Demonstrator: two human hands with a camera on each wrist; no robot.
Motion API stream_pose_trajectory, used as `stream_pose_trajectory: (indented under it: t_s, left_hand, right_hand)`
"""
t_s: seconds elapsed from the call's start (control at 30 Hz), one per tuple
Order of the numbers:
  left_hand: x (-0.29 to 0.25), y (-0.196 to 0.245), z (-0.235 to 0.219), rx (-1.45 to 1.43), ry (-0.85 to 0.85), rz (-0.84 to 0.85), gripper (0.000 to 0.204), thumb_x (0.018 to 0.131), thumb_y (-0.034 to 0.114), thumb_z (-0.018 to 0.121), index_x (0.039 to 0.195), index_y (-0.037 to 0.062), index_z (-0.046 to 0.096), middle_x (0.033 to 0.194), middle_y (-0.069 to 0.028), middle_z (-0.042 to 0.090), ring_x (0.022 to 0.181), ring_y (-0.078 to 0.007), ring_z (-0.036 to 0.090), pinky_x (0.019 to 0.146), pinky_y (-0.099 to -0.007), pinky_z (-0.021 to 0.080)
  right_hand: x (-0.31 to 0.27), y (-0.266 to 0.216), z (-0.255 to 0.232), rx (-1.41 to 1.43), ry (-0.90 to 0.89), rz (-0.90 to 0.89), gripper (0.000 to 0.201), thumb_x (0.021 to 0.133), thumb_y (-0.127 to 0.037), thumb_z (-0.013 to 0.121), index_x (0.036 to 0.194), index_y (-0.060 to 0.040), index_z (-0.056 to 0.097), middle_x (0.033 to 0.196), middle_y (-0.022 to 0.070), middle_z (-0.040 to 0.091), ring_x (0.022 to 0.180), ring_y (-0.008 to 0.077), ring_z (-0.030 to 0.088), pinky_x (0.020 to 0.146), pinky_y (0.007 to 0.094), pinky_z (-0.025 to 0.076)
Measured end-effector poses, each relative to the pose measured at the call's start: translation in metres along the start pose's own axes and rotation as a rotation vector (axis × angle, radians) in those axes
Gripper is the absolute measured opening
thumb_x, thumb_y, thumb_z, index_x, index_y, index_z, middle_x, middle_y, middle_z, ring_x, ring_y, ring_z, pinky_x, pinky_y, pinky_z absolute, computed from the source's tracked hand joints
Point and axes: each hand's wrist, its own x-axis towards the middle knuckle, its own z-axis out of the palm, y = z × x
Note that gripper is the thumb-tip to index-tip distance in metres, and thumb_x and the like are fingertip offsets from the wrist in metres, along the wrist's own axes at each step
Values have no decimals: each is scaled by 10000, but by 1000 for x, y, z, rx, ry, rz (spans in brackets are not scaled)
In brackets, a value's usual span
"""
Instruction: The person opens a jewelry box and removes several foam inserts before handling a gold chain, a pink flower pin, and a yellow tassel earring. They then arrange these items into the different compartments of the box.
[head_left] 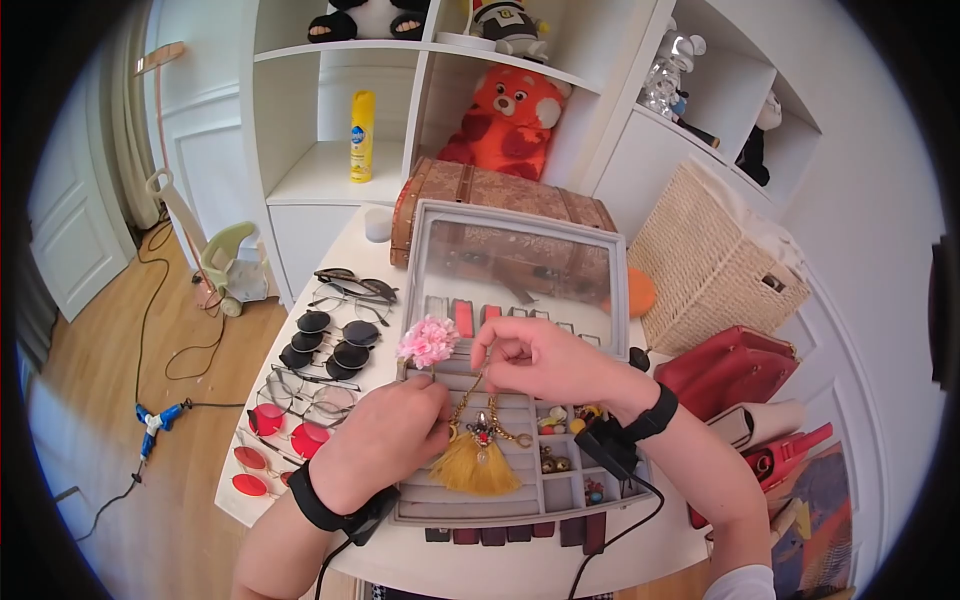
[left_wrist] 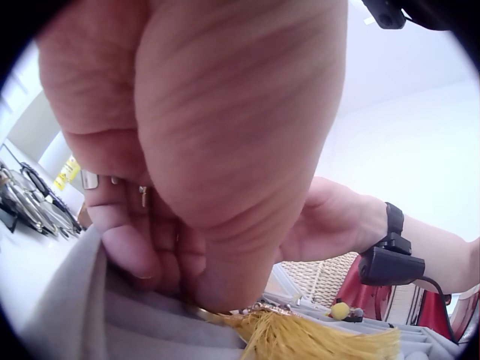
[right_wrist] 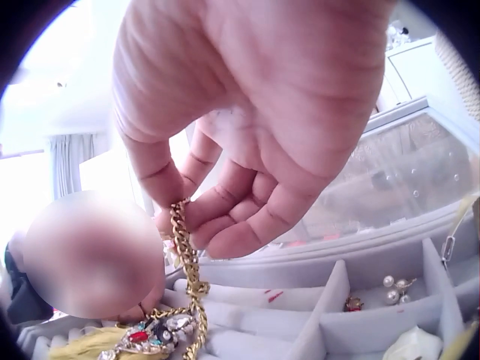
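A gold chain (right_wrist: pixel 183 240) with a jewelled pendant (right_wrist: pixel 154 334) and yellow tassel (head_left: pixel 475 463) lies partly over the grey padded rows of a jewellery case (head_left: pixel 420 505). The right hand (head_left: pixel 540 362) pinches the chain between thumb and fingers and holds part of it raised above the case. The left hand (head_left: pixel 392 435) is at the chain's left side, low over the rows, thumb and curled fingers pinching the chain's end (left_wrist: pixel 201 311). A pink flower piece (head_left: pixel 428 341) stands just beyond the left hand.
Sunglasses (head_left: pixel 350 355) in rows lie left of the case. The case's clear lid (head_left: pixel 520 265) stands raised before a brown chest (head_left: pixel 500 190). A woven basket (head_left: pixel 715 265) and red bag (head_left: pixel 725 370) are at the right. Small compartments at the case's right hold earrings (right_wrist: pixel 394 291).
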Motion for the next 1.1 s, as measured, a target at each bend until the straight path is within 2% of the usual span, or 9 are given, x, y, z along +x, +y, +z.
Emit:
stream_pose_trajectory:
  t_s: [0.1,0.17,0.37,0.5,0.57,0.7,0.9,0.97,1.1]
  left_hand:
    - [-1,-1,1,1,2,0,137,875,91,736,966,12,672,940,-149,677,890,-348,711,809,-431,577]
    - [-1,-1,1,4,-2,-5,141,877,95,735,971,14,670,942,-149,677,895,-348,710,811,-432,576]
    - [-2,-1,3,12,11,-6,151,877,108,737,970,17,660,948,-149,671,921,-355,695,828,-439,569]
    - [-2,-3,4,10,22,21,145,879,109,731,964,18,656,958,-152,669,927,-369,689,832,-446,568]
    - [-2,-3,4,13,26,29,144,880,110,729,963,18,655,961,-152,669,929,-372,689,833,-448,569]
    - [-1,-5,4,19,12,20,143,875,108,731,967,24,660,967,-152,669,935,-372,691,832,-451,570]
    - [-1,-4,4,20,-15,7,139,869,109,732,960,23,673,960,-151,674,925,-371,698,822,-449,573]
    - [-1,-3,1,25,-2,19,140,869,109,730,964,20,678,954,-154,684,918,-368,703,820,-445,574]
    - [6,9,-10,-155,-18,-85,143,914,120,725,1000,7,710,921,-158,732,821,-308,724,758,-409,576]
  right_hand:
    - [-3,-9,0,-25,-17,-107,213,945,-44,644,1156,-55,617,873,80,709,778,138,661,744,317,532]
    - [-2,-15,-1,-450,67,-197,251,903,-14,658,1148,-53,624,927,119,678,847,255,689,796,375,561]
    - [-5,-9,2,-911,225,-470,209,913,4,693,1106,-65,651,1012,97,649,1028,321,655,870,411,544]
    - [-7,-14,6,-838,249,-444,181,923,32,670,1069,-74,660,1013,100,648,1004,323,662,848,413,547]
    - [-10,-10,8,-699,333,-325,188,930,43,651,1068,-85,660,999,99,644,969,320,673,824,414,554]
    - [-17,-15,5,-753,370,-333,162,936,9,657,1054,-102,664,969,84,633,934,301,688,772,413,563]
    - [-31,-31,6,-1222,293,-401,126,888,-114,675,1009,-87,649,1014,113,657,910,311,700,697,447,578]
    - [-34,-34,1,-1025,345,-408,129,844,-116,718,948,-86,646,982,68,637,881,262,673,685,381,551]
    - [-34,-41,-14,-730,310,-358,151,832,-129,713,960,-68,661,921,73,651,803,231,669,672,369,541]
